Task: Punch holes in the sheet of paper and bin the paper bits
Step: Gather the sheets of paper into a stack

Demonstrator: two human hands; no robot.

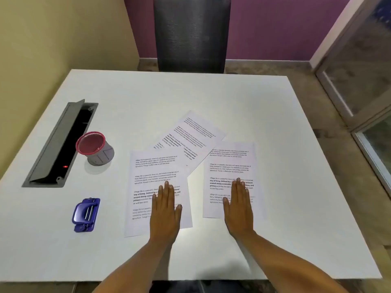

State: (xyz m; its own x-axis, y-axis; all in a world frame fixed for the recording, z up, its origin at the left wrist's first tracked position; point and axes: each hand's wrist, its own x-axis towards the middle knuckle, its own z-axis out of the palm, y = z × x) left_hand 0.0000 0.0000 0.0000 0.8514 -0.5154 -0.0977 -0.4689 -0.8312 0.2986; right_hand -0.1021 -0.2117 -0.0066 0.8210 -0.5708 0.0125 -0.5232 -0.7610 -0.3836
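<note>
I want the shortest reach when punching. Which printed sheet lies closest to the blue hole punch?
The sheet under the flat left hand. It lies beside the hole punch, while the other sheets lie farther right.

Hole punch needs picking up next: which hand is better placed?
Left. The left hand lies flat on the left sheet, with the blue hole punch just to its left. The right hand rests on the right sheet, farther away.

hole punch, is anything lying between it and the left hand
Nothing visible does. The left hand lies flat on the near-left sheet, and the blue hole punch sits to its left, apart from the paper. Only the sheet's own edge and bare table lie between them.
</note>
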